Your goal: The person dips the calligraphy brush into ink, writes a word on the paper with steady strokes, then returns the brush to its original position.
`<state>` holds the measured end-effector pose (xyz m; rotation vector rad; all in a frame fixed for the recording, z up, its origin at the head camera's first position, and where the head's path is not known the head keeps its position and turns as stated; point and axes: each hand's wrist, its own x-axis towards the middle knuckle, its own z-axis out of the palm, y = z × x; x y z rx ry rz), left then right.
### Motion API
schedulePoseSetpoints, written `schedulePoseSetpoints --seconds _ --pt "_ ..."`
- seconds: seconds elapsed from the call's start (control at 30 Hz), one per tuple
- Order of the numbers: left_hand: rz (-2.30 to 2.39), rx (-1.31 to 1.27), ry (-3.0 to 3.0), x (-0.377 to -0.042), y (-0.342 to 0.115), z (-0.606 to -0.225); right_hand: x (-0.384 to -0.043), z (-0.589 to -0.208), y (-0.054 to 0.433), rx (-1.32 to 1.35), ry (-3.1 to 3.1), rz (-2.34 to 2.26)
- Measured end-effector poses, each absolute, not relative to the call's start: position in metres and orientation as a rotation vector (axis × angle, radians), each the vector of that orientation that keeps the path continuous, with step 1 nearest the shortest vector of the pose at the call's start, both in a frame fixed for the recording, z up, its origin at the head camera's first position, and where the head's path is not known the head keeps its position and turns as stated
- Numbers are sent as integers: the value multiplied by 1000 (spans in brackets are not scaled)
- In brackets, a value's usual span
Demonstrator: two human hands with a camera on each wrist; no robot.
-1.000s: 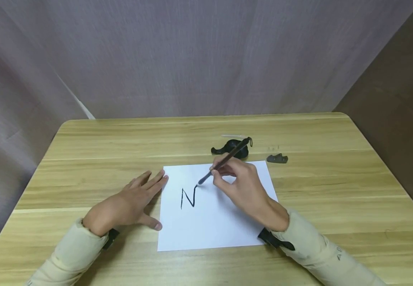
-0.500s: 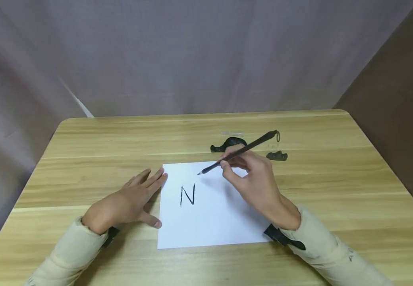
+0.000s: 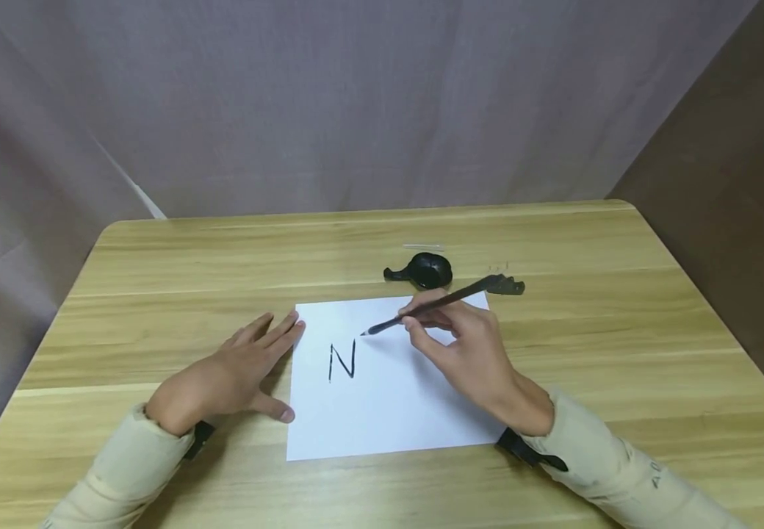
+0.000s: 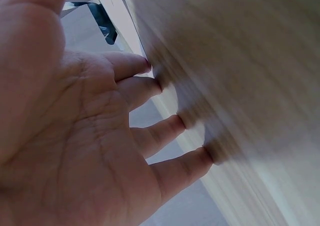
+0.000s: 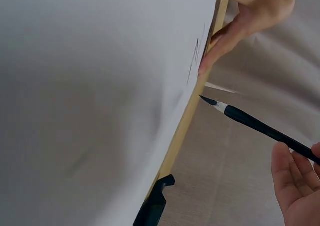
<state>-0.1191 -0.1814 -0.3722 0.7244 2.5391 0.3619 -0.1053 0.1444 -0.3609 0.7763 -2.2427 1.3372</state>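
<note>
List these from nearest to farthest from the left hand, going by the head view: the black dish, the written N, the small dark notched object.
1. Written N: on the paper, just to the right of the left hand.
2. Black dish: beyond the paper's far edge.
3. Small dark notched object: farthest, to the right of the dish.

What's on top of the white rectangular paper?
A black painted letter N. Fingertips of the left hand overlap its edge. The right hand, holding a slender dark brush, hides part of the paper from view.
</note>
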Motion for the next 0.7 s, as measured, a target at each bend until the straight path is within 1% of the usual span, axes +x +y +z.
schedulePoseSetpoints --seconds 0.7 --pt "340 725 2536 -119 -182 -373 -102 -369 143 736 -2318 1359"
